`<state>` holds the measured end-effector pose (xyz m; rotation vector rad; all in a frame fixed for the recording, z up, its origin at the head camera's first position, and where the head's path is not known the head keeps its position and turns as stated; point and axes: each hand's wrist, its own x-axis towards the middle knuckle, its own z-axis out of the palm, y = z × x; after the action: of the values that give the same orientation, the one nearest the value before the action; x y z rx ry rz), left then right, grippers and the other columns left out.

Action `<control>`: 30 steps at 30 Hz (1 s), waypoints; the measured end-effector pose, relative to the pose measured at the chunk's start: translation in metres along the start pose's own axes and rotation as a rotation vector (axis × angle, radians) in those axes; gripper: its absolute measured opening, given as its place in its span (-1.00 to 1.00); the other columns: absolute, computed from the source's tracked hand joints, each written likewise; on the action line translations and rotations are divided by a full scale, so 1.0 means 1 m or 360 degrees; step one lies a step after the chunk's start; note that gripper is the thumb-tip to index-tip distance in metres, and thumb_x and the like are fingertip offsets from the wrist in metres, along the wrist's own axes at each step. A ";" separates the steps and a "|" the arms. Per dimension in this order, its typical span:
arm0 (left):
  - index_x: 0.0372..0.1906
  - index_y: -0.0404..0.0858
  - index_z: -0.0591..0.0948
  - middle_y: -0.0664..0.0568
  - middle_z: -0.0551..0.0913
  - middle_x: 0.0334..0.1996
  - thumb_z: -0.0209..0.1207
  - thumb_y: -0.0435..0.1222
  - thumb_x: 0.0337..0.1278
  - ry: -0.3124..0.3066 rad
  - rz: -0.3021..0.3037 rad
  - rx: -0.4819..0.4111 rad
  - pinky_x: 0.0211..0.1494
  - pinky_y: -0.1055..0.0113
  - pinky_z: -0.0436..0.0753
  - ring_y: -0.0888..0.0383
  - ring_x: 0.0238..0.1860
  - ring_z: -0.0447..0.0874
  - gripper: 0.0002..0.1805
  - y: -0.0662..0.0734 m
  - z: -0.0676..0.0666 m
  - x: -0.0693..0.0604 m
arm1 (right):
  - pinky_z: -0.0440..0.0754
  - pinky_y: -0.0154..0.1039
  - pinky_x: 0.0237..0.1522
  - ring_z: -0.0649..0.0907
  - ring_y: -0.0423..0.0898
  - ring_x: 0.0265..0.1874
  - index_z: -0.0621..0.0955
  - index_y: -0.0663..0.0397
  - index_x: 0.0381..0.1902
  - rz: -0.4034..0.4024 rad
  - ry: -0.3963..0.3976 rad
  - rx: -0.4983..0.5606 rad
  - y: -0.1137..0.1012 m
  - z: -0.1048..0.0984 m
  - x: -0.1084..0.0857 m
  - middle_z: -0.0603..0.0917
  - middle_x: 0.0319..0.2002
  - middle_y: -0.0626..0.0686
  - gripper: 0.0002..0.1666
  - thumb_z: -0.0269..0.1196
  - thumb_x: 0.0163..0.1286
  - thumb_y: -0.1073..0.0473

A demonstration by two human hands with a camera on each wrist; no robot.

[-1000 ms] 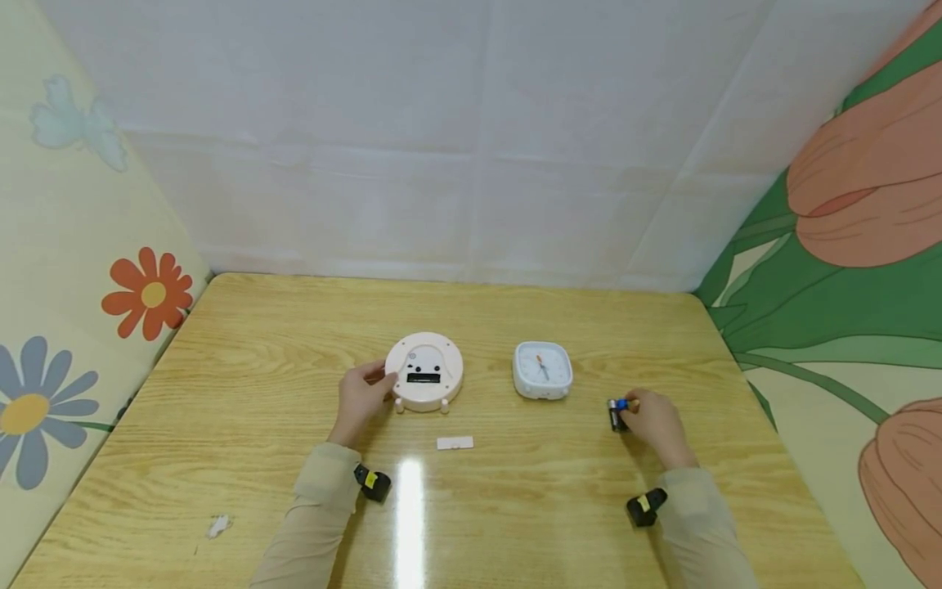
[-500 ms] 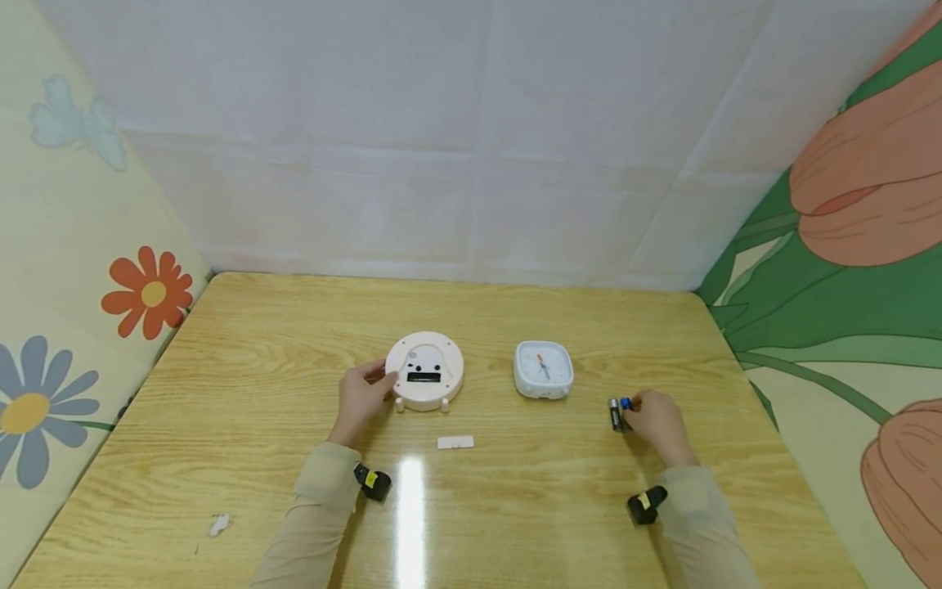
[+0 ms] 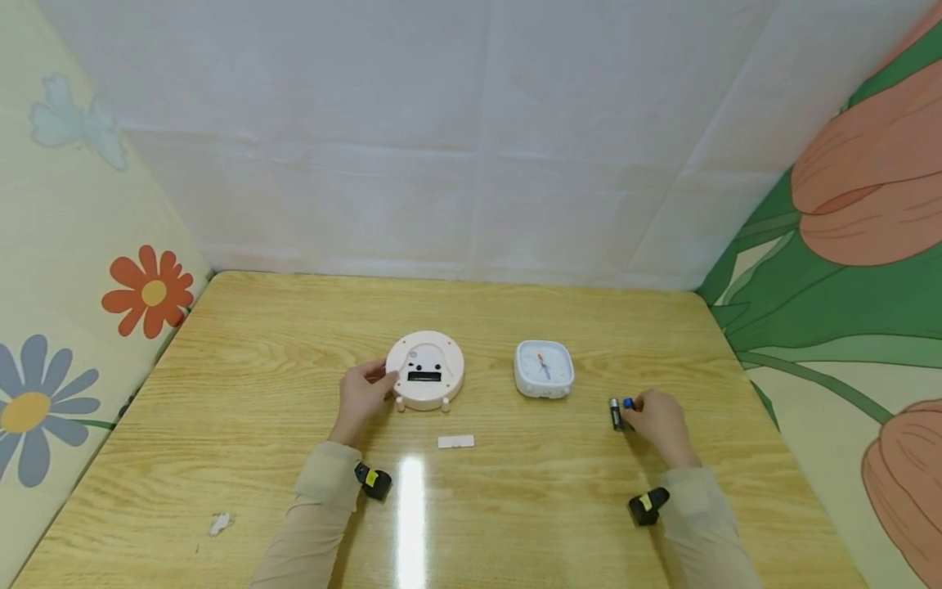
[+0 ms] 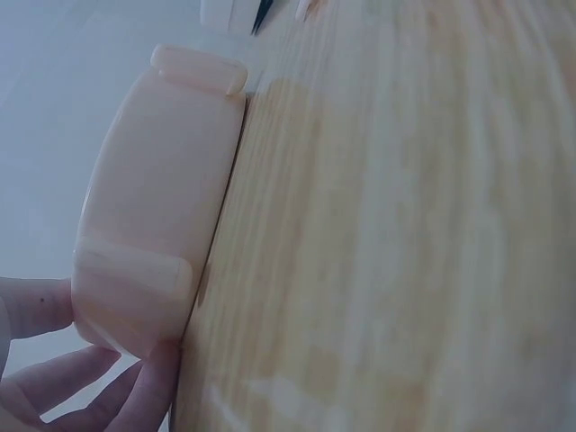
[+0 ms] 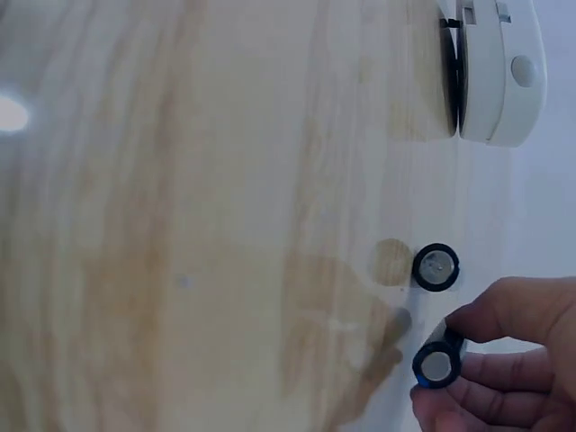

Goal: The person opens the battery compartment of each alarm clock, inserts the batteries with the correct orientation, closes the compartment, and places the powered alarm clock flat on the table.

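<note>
A round pale-pink clock (image 3: 425, 353) lies back side up, its battery slot showing black. My left hand (image 3: 361, 399) grips its left edge, thumb on the back; in the left wrist view the fingers (image 4: 148, 396) curl under the clock's side (image 4: 162, 162). To the right, my right hand (image 3: 658, 421) pinches a blue-and-black battery (image 5: 438, 362) between thumb and fingers. A second, black battery (image 3: 615, 415) lies just left of it, a small gap between them. Below the round clock lies a small pale battery cover (image 3: 455, 442).
A white square alarm clock (image 3: 543, 370) lies face up between the hands. A torn pale patch (image 3: 219, 524) marks the wooden table (image 3: 515, 507) at front left. A white sheet (image 3: 441, 164) hangs behind the table, with flower-printed sheets at both sides.
The pinched battery has shifted slightly right, away from the black battery it was close against. My left hand and the round clock have stayed in place.
</note>
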<state>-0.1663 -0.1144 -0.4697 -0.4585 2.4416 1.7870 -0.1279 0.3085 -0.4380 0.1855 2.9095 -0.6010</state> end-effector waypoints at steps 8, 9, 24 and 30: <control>0.12 -0.40 0.46 -0.25 0.51 -0.05 0.14 -0.37 0.12 -0.0005 0.0001 -0.0016 -0.14 0.36 0.61 -0.01 -0.06 0.49 -0.57 0.000 0.000 0.000 | 0.44 -0.26 -0.64 0.47 -0.08 -0.62 0.57 0.43 -0.33 -0.0019 0.0041 0.0072 -0.005 -0.003 -0.002 0.57 -0.57 0.11 -0.74 0.14 0.21 0.24; 0.12 -0.41 0.46 -0.25 0.52 -0.05 0.14 -0.37 0.12 -0.0003 0.0003 -0.0018 -0.14 0.36 0.61 -0.01 -0.06 0.49 -0.57 0.000 0.000 0.000 | 0.45 -0.26 -0.63 0.49 -0.07 -0.61 0.57 0.45 -0.30 -0.0035 0.0054 0.0073 -0.006 -0.003 -0.003 0.58 -0.55 0.13 -0.72 0.15 0.22 0.24; 0.10 -0.40 0.48 -0.24 0.53 -0.05 0.15 -0.35 0.12 0.0011 0.0047 0.0020 -0.11 0.33 0.60 -0.01 -0.05 0.48 -0.58 0.000 0.000 0.000 | 0.55 -0.14 -0.54 0.56 -0.03 -0.57 0.58 0.48 -0.28 -0.0204 0.0206 0.0005 -0.028 -0.009 -0.007 0.63 -0.49 0.22 -0.68 0.22 0.16 0.23; 0.10 -0.43 0.47 -0.25 0.54 -0.07 0.15 -0.36 0.12 0.0005 0.0071 -0.0024 -0.19 0.38 0.62 -0.02 -0.11 0.51 -0.58 -0.002 0.000 -0.001 | 0.54 -0.17 -0.56 0.54 -0.08 -0.60 0.58 0.49 -0.27 -0.0280 0.0228 -0.0017 -0.037 -0.010 -0.007 0.63 -0.51 0.19 -0.68 0.23 0.16 0.24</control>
<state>-0.1650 -0.1151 -0.4716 -0.4120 2.4608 1.8246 -0.1276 0.2784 -0.4133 -0.0307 3.0895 -0.6228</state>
